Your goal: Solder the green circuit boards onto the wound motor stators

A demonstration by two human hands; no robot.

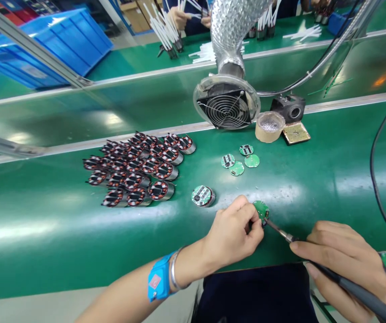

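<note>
My left hand [235, 231], with a blue wrist strap [160, 279] on its wrist, is closed at the near left edge of a round green circuit board [261, 209]. The fingertips partly hide that edge. In my right hand [346, 258] is a soldering iron [282, 231], held like a pen. Its tip meets the board beside a small dark part at the near edge. To the left stands a metal motor stator [214, 198] topped by a round circuit board [201, 195]. Several loose round boards [252, 160] lie beyond my hands.
Several wound stators [161, 190] stand grouped at the left. A fume extractor fan [227, 107] hangs overhead by a foil duct. Behind the boards are a tape roll [269, 127] and a sponge tray [296, 133]. A cable [375, 175] loops down the right side. Another person works across the bench.
</note>
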